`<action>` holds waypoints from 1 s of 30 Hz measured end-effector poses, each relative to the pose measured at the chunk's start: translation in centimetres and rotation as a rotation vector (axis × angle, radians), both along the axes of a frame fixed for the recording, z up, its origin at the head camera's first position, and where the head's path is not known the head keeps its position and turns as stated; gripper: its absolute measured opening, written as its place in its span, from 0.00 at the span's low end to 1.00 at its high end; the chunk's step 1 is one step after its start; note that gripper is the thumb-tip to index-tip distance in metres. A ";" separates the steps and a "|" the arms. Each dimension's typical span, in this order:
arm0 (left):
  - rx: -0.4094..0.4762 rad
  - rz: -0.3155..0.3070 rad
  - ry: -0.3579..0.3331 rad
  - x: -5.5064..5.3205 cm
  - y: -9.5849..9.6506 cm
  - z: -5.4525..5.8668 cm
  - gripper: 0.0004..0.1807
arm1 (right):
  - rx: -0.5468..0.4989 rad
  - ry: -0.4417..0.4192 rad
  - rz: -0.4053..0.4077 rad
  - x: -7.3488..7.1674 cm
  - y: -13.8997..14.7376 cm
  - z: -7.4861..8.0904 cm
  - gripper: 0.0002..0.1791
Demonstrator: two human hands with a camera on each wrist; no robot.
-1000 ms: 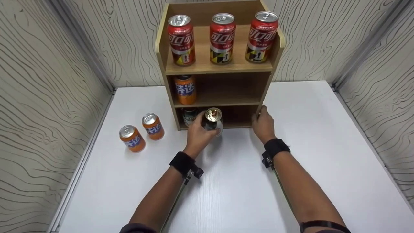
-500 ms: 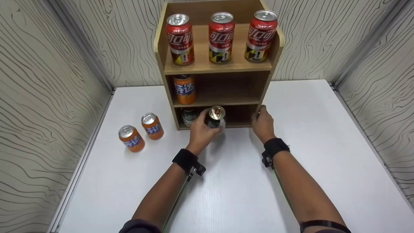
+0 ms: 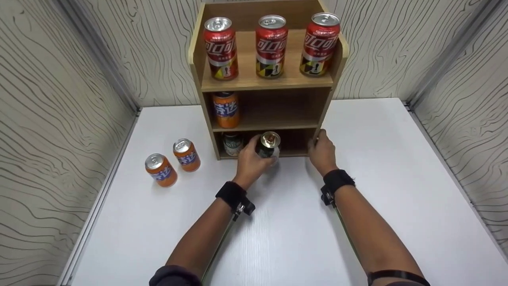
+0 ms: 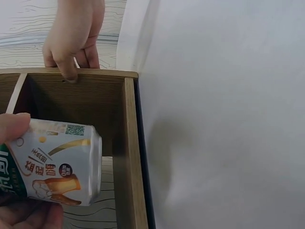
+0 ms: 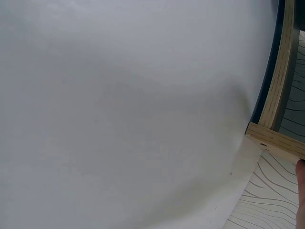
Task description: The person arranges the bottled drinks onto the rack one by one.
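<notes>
My left hand (image 3: 251,163) grips a white-and-green drink can (image 3: 270,140) with a gold top, in front of the wooden shelf's (image 3: 285,82) lowest compartment. The left wrist view shows the can (image 4: 64,162) lying across the opening, its printed side and base out of the fingers. My right hand (image 3: 323,153) holds the lower end of the shelf's right side panel. In the left wrist view, one digit of that hand (image 4: 76,33) lies over the panel's inner side, the others outside. Another green can (image 3: 232,145) stands at the left of the lowest compartment.
Three red cola cans, the middle one (image 3: 272,47) included, stand on the top shelf. An orange soda can (image 3: 226,110) sits at the left of the middle compartment. On the white table (image 3: 285,230), two orange cans (image 3: 186,155) stand left of the shelf. Patterned walls (image 3: 51,131) enclose the table.
My left hand has shifted a little to the right with the drink can, away from the other green can. My right hand has stayed on the side panel.
</notes>
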State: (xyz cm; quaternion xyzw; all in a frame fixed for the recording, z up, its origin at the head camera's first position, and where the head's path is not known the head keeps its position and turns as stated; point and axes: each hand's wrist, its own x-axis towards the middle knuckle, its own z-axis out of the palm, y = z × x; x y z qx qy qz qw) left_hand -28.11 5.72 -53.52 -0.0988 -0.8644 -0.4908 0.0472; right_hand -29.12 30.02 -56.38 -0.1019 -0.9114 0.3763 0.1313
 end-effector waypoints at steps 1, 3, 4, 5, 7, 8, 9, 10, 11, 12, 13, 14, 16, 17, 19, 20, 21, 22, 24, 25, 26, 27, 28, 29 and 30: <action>0.003 -0.002 -0.002 -0.1 0.0 -0.1 0.48 | -0.001 0.000 0.001 0.0 0.0 0.0 0.20; 0.012 -0.005 -0.010 -0.2 0.1 -0.3 0.49 | 0.000 0.001 0.001 0.0 0.0 0.0 0.20; 0.018 -0.006 -0.014 -0.3 0.1 -0.4 0.49 | -0.003 0.002 0.000 0.0 0.1 0.0 0.20; 0.018 -0.007 -0.017 -0.4 0.2 -0.5 0.49 | -0.004 0.002 0.003 -0.1 0.1 0.0 0.20; 0.020 -0.007 -0.024 -0.6 0.2 -0.6 0.49 | -0.008 -0.002 0.010 0.0 0.0 0.0 0.21; 0.019 -0.008 -0.026 -0.7 0.2 -0.7 0.49 | -0.010 -0.004 0.011 0.0 0.0 0.0 0.21; 0.021 -0.008 -0.029 -0.8 0.2 -0.7 0.49 | -0.012 -0.006 0.013 0.0 0.0 0.0 0.22; 0.020 -0.008 -0.033 -0.9 0.2 -0.8 0.49 | -0.013 -0.009 0.016 0.0 0.0 0.0 0.22; 0.019 -0.007 -0.037 -1.0 0.2 -0.8 0.49 | -0.013 -0.013 0.017 0.0 0.0 0.1 0.22; 0.022 -0.006 -0.043 -1.1 0.2 -0.9 0.49 | -0.012 -0.014 0.017 0.0 0.0 0.1 0.23; 0.025 -0.004 -0.049 -1.2 0.2 -0.9 0.49 | -0.011 -0.014 0.015 0.0 0.0 0.1 0.23; 0.026 -0.001 -0.055 -1.3 0.3 -0.9 0.49 | -0.009 -0.012 0.014 0.0 0.0 0.1 0.23; 0.026 0.004 -0.063 -1.5 0.4 -1.0 0.49 | -0.009 -0.007 0.012 0.0 0.1 0.0 0.22; 0.023 0.006 -0.063 -1.6 0.4 -1.1 0.49 | -0.008 -0.003 0.011 0.0 0.1 0.0 0.22; 0.023 0.007 -0.066 -1.8 0.5 -1.1 0.49 | -0.008 0.001 0.009 0.0 0.2 0.0 0.21; 0.023 0.008 -0.067 -1.9 0.5 -1.1 0.49 | -0.007 0.001 0.009 0.0 0.2 0.0 0.21; 0.020 0.008 -0.068 -2.0 0.6 -1.2 0.48 | -0.006 0.002 0.009 0.0 0.2 0.0 0.21; 0.013 0.010 -0.069 -2.1 0.6 -1.2 0.48 | -0.004 0.001 0.008 0.0 0.2 0.0 0.21; -0.003 0.014 -0.070 -2.3 0.7 -1.2 0.48 | -0.004 -0.002 0.007 0.0 0.2 -0.1 0.20; -0.013 0.016 -0.066 -2.3 0.7 -1.2 0.48 | -0.003 -0.001 0.007 -0.1 0.2 -0.1 0.19; -0.020 0.017 -0.059 -2.4 0.7 -1.2 0.47 | -0.002 0.001 0.005 -0.1 0.1 -0.1 0.19; -0.027 0.019 -0.057 -2.5 0.8 -1.2 0.47 | -0.002 0.002 0.003 -0.1 0.1 -0.1 0.19; -0.031 0.021 -0.055 -2.6 0.8 -1.2 0.46 | -0.003 0.002 0.001 -0.1 0.1 -0.2 0.18; -0.028 0.023 -0.053 -2.7 0.8 -1.2 0.45 | -0.002 0.000 0.001 -0.1 0.1 -0.2 0.19; -0.024 0.026 -0.053 -2.8 0.8 -1.3 0.43 | -0.004 -0.003 0.003 -0.1 0.0 -0.2 0.19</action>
